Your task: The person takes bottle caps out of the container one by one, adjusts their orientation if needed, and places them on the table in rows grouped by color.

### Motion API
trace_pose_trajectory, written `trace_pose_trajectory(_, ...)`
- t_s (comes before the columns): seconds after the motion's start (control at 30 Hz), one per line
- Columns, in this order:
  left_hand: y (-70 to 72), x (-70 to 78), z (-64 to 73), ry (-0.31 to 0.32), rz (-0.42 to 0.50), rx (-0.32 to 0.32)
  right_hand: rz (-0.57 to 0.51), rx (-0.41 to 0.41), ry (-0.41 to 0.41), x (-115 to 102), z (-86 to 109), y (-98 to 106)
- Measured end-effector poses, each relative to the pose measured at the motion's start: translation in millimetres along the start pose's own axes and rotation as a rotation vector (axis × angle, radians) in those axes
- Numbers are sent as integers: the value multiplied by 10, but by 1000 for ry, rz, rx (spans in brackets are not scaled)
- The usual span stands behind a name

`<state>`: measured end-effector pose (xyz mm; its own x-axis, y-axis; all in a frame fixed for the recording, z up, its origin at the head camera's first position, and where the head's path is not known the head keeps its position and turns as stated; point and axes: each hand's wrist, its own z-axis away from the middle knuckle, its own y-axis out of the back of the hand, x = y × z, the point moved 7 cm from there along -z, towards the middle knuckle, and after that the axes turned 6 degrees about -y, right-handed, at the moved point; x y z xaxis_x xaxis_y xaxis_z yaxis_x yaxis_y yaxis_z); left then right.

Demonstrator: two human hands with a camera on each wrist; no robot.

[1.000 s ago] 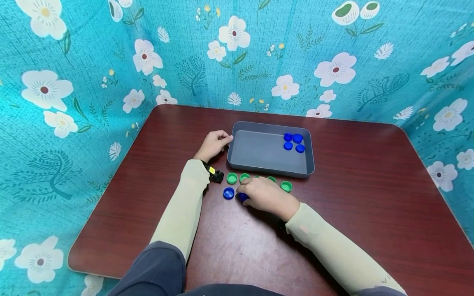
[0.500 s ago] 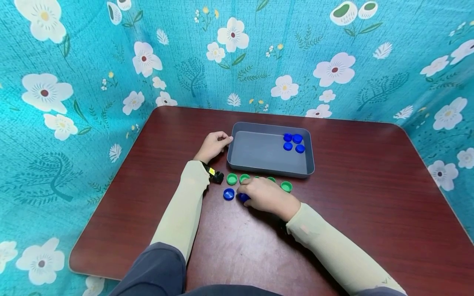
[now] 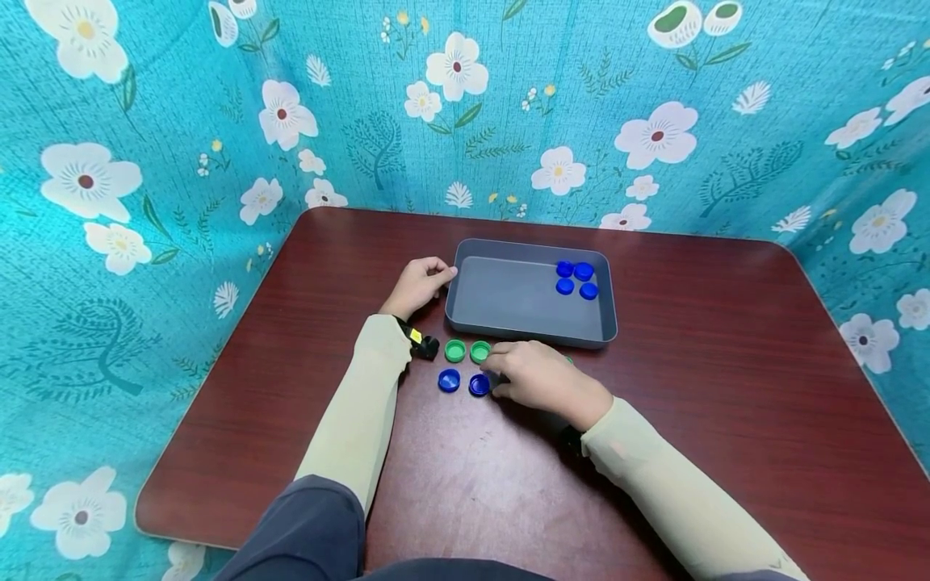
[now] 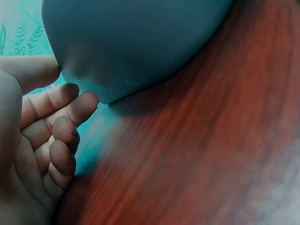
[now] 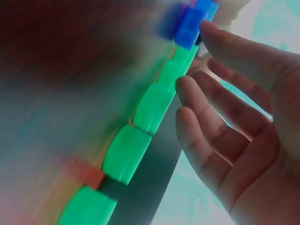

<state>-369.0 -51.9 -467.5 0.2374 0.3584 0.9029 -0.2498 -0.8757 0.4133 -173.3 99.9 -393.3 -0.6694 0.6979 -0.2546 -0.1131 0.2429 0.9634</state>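
Observation:
At the left end of the grey tray [image 3: 530, 329], my left hand [image 3: 416, 286] has its thumb tip right at the rim. In the left wrist view, its other fingers [image 4: 63, 133] curl loosely beside the tray's corner [image 4: 126, 51]. My right hand [image 3: 545, 378] is low over the table, just right of a blue bottle cap [image 3: 479, 385] lying hollow side up; no cap shows in its grasp. Left of that lies another blue cap [image 3: 449, 381]. Green caps [image 3: 454, 350] form a row behind, partly hidden by the right hand. In the right wrist view, relaxed fingers [image 5: 206, 126] are beside green caps [image 5: 126, 154].
Several blue caps [image 3: 584, 272] lie in the tray's right part. The dark red wooden table [image 3: 697, 339] extends on both sides. A floral turquoise curtain [image 3: 508, 121] hangs behind it. A black wrist camera [image 3: 429, 348] is close to the leftmost green cap.
My right hand has let go of the blue cap and moved a little to the right, uncovering that cap and more of one green cap. My left hand and the tray stay put.

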Motion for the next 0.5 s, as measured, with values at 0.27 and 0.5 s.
trace_pose_trajectory(0.27,1,19,9,-1,-4,10,-30,8,-46,112,90,55)
trace_pose_trajectory(0.5,-1,10,-5,-4,-22,1,-27,22,-51,176,137,94)
